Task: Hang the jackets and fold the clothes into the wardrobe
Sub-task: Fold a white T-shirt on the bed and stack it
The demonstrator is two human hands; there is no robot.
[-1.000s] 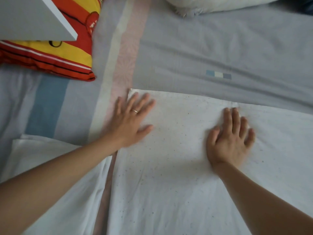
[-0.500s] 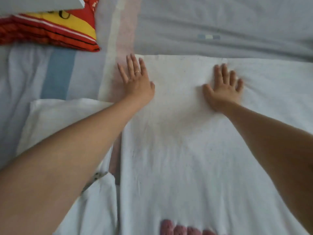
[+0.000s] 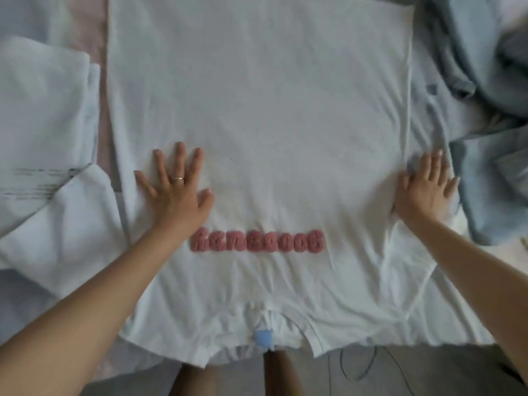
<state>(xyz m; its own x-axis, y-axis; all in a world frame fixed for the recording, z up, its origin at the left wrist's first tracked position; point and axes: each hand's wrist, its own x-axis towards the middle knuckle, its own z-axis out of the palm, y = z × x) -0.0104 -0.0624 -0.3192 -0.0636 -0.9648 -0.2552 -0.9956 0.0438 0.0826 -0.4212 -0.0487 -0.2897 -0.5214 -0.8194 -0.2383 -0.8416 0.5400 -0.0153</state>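
Both hands flat on the white shirt [image 3: 271, 104], which lies spread across the middle of the frame on the bed [image 3: 101, 115].

Far left, a folded white cloth [image 3: 43, 124] sits just beside the shirt's edge. Next, the left hand [image 3: 175, 192], ring [image 3: 178, 178] showing, presses palm-down on the shirt's left part, its grip apart, fingers fanned and straight, clamped on nothing. Just below it runs pink lettering [image 3: 257, 241] across the chest, and lower centre the collar shows a blue label [image 3: 263, 337] at the near bed edge. Over to the right, the right hand [image 3: 424, 192] lies flat on the shirt's right edge, fingers straight, its grip apart too. Far right, a crumpled blue-grey heap [image 3: 491, 115] of clothes touches that side. Bottom right, floor [image 3: 445, 375] with a thin cable [image 3: 368, 367].
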